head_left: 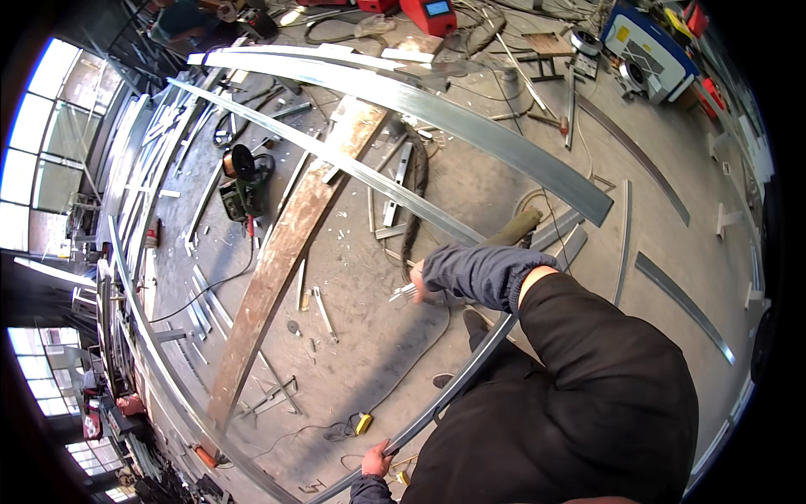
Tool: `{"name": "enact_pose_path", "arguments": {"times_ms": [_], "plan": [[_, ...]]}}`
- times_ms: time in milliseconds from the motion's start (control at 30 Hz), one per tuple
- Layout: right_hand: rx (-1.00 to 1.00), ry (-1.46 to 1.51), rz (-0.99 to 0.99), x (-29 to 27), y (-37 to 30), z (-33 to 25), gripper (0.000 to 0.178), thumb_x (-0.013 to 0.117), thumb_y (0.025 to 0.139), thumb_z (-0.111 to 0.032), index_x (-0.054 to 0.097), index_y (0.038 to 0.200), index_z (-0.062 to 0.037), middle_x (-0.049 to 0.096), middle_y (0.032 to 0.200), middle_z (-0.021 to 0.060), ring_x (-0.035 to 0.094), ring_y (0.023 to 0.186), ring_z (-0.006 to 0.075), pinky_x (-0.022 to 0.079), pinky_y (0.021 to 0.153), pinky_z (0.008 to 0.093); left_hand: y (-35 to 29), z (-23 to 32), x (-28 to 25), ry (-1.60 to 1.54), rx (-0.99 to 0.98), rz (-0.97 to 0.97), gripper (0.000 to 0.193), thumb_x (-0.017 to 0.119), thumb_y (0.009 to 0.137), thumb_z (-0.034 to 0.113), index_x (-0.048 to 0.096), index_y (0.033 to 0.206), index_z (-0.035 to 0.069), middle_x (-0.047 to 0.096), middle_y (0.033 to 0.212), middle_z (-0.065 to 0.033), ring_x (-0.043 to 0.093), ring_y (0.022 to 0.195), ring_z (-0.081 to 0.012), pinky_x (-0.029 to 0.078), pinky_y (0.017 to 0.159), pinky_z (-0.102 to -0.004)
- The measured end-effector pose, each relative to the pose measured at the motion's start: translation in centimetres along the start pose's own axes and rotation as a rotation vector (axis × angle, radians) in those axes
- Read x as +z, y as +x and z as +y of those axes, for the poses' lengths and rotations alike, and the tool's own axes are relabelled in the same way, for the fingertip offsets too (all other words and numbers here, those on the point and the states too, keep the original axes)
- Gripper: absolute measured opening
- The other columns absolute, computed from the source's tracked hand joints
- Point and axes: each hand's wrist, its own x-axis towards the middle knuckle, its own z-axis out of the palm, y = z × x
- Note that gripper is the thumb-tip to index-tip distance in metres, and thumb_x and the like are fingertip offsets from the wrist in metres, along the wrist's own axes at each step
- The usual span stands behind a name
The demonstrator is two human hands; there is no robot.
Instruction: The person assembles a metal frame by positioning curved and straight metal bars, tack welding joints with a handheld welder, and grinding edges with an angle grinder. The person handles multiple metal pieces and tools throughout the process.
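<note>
My left hand [375, 459], at the lower edge, has its fingers closed over a long grey metal bar [457, 384] that runs past my body. Bent across in front of me, my right arm ends in a dark padded sleeve. The right hand [418, 281] is closed, with a small silvery piece [403, 292] showing at its fingers; its kind is too small to tell. Beyond that hand a slim silvery bar [369, 175] slants up to the left. Another long metal bar [159, 357] spans the left side.
A wide metal strip [470, 126] and a rusty brown beam [285, 260] cross the work area. A green machine with a wire spool [239, 181] stands left. Cables, offcuts and a yellow tool [363, 423] lie on the floor. A blue-white machine [651, 50] stands far right.
</note>
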Motion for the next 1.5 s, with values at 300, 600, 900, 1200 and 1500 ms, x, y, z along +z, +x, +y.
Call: {"name": "enact_pose_path", "arguments": {"times_ms": [300, 600, 900, 1200, 1500], "plan": [[0.176, -0.163, 0.142, 5.3, 0.6, 3.5, 0.034, 0.058, 0.097, -0.028, 0.077, 0.118, -0.0083, 0.077, 0.116, 0.0215, 0.074, 0.113, 0.0407, 0.058, 0.096, 0.0501, -0.6, -1.9, 1.6, 0.006, 0.059, 0.090, 0.040, 0.076, 0.093, 0.042, 0.072, 0.127, 0.020, 0.075, 0.113, -0.0163, 0.071, 0.105, -0.0420, 0.056, 0.088, -0.0518], [0.283, -0.235, 0.135, 5.6, -5.5, 3.2, 0.042, 0.044, 0.109, -0.037, 0.069, 0.132, -0.0118, 0.075, 0.125, 0.0195, 0.072, 0.117, 0.0423, 0.056, 0.100, 0.0534, -0.3, -1.6, 1.1, 0.010, 0.069, 0.094, 0.046, 0.077, 0.094, 0.038, 0.070, 0.137, 0.023, 0.075, 0.120, -0.0169, 0.069, 0.114, -0.0404, 0.057, 0.095, -0.0487], [0.393, -0.428, -0.083, 8.3, -6.9, 7.1, 0.048, 0.043, 0.108, -0.041, 0.070, 0.138, -0.0158, 0.068, 0.143, 0.0156, 0.065, 0.133, 0.0345, 0.051, 0.112, 0.0493, 0.9, -1.6, -0.1, 0.082, 0.097, 0.150, 0.045, 0.077, 0.092, 0.039, 0.071, 0.134, 0.022, 0.076, 0.115, -0.0161, 0.070, 0.111, -0.0388, 0.058, 0.091, -0.0509], [0.156, -0.628, -0.430, 7.1, -6.3, 6.4, 0.054, 0.071, 0.079, -0.029, 0.074, 0.133, -0.0225, 0.077, 0.124, 0.0111, 0.074, 0.113, 0.0316, 0.059, 0.096, 0.0428, -1.4, -1.5, 1.7, -0.011, 0.020, 0.146, 0.042, 0.077, 0.092, 0.039, 0.070, 0.129, 0.022, 0.074, 0.111, -0.0160, 0.070, 0.107, -0.0402, 0.056, 0.087, -0.0535], [-0.253, -0.020, -0.447, 4.0, -20.5, -11.8, 0.068, 0.056, 0.107, -0.059, 0.063, 0.145, -0.0033, 0.070, 0.139, 0.0212, 0.062, 0.133, 0.0361, 0.048, 0.112, 0.0413, -1.7, 0.4, -0.2, 0.023, 0.110, 0.056, 0.040, 0.076, 0.091, 0.024, 0.070, 0.130, 0.021, 0.076, 0.108, -0.0151, 0.072, 0.106, -0.0386, 0.056, 0.088, -0.0512]]}}
